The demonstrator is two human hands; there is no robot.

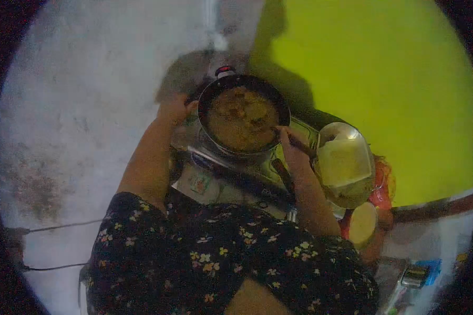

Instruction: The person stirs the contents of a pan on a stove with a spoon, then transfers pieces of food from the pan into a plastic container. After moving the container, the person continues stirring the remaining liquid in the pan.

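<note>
From the head view, the pan (243, 119) sits on the stove (210, 188), rigid and probably heavy, its soupy contents apt to slop; the red-marked handle (225, 70) offers one hold. The right hand (286, 136) is closed on a dark handle (301, 144); whether the left hand (184, 107), apart at the opposite side, grips, I cannot tell. Pale (89, 94) and green walls (368, 79) enclose the dim room

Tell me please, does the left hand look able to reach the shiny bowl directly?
Probably not: the left hand is across the pan from the shiny bowl, with the pan and right hand lying between.
</note>
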